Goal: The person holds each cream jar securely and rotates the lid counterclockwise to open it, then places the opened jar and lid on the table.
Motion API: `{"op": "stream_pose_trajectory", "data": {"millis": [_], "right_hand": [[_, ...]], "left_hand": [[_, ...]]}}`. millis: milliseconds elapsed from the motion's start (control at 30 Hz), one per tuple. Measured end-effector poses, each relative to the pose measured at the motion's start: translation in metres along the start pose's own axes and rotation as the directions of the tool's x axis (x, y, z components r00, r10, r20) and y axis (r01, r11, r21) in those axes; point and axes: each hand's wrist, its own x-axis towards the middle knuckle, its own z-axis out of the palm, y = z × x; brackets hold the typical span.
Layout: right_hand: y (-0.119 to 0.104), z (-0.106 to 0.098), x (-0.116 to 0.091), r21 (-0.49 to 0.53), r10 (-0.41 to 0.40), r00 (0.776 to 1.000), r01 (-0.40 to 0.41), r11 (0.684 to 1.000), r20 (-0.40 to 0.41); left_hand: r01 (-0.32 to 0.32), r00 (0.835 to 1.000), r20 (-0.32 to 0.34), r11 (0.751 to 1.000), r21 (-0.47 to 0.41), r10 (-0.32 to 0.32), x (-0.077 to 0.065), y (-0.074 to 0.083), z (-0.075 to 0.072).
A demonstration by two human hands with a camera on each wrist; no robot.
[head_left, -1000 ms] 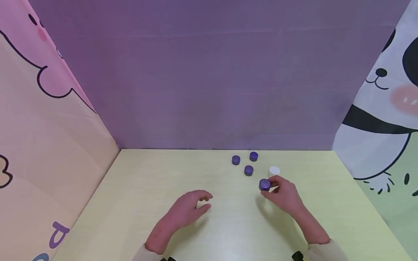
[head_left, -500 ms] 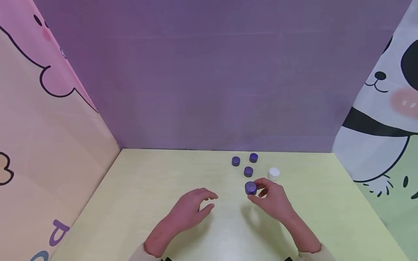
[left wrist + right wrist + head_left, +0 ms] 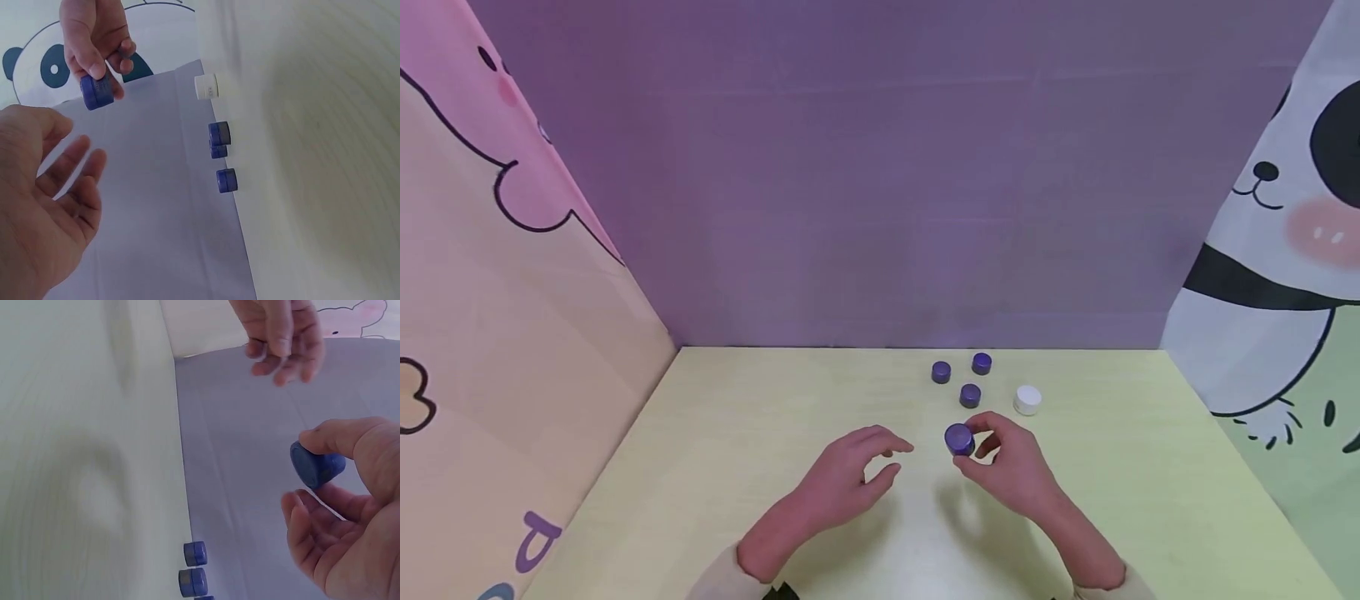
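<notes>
While the lifted purple jar [image 3: 959,439] hung just beside the white jar [image 3: 1027,400] a second ago, the right hand [image 3: 1011,468], pinching it with thumb and fingers, now has it farther left above the table [image 3: 760,400]. The left hand [image 3: 856,473], loosely bent and holding nothing, has edged nearer, the hands still apart.

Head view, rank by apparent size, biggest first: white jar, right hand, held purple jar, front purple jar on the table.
1. Right hand
2. Held purple jar and white jar: nearly alike; the held one seems nearer the camera, so unranked
3. Front purple jar
</notes>
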Motion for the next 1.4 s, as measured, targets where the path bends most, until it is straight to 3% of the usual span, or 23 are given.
{"op": "stream_pose_trajectory", "data": {"millis": [167,433,667,833,1000,1133,1267,1400], "right_hand": [[-0.005,0.004,-0.003,0.082,0.003,1.000,-0.006,0.997,0.030],[-0.005,0.012,-0.002,0.161,-0.072,0.995,0.061,0.985,0.063],[-0.006,0.016,-0.001,0.119,-0.116,0.989,0.106,0.987,0.088],[-0.002,0.020,-0.002,0.060,-0.156,0.986,0.152,0.987,0.066],[-0.004,0.021,0.000,0.022,-0.269,0.962,0.268,0.963,0.043],[-0.007,0.020,-0.003,0.020,-0.317,0.947,0.317,0.948,0.054],[-0.010,0.020,-0.008,0.015,-0.320,0.945,0.320,0.947,0.071],[-0.013,0.020,-0.010,0.031,-0.329,0.941,0.327,0.944,0.081]], "left_hand": [[-0.061,0.997,-0.060,0.996,-0.069,0.057,0.002,0.000,0.000],[-0.023,0.999,-0.040,0.994,-0.109,0.019,0.007,0.001,-0.001],[0.053,0.998,-0.033,0.988,-0.145,-0.058,0.004,0.000,0.000],[0.094,0.996,0.013,0.979,-0.180,-0.093,0.005,0.000,0.003],[0.115,0.993,0.054,0.976,-0.184,-0.107,0.008,0.004,0.002],[0.139,0.988,0.086,0.974,-0.179,-0.126,0.008,0.008,0.001],[0.140,0.988,0.095,0.975,-0.171,-0.125,0.009,0.012,0.000],[0.097,0.994,0.055,0.982,-0.160,-0.089,0.011,0.016,-0.002]]}}
